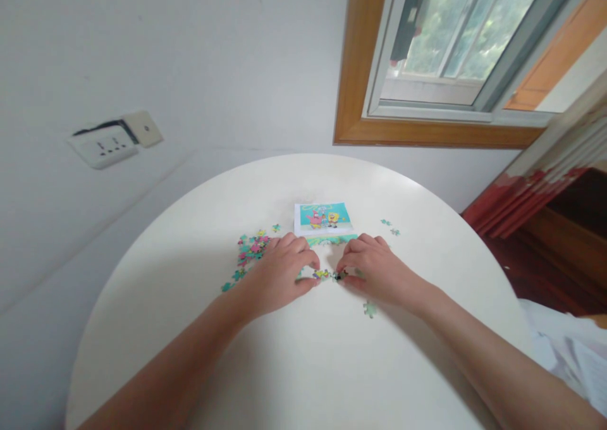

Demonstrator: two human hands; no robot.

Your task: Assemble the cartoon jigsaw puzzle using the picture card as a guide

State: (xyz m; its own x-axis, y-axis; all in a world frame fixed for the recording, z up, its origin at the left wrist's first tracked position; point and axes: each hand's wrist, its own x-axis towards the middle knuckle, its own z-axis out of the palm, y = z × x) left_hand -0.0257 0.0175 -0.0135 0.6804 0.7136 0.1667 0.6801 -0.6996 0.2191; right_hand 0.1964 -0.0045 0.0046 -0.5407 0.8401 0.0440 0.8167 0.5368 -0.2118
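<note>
Two small clusters of jigsaw pieces lie between my hands at the middle of the white round table (294,367). My left hand (284,269) pinches the yellow and purple jigsaw piece (322,274) at its left side. On the other side, my right hand (372,265) has thumb and fingers closed on a dark and white jigsaw piece (337,276). The two pieces sit close together; whether they interlock I cannot tell. Just beyond my hands is a picture card (326,218) with cartoon figures, and below it a green assembled puzzle strip (332,239), partly hidden by my hands.
A pile of mixed jigsaw pieces (251,250) lies left of my left hand. One pale green piece (369,309) rests near my right wrist, and a few loose pieces (391,227) lie farther right. A wall with a socket (107,147) and a window frame (360,131) stand behind the table.
</note>
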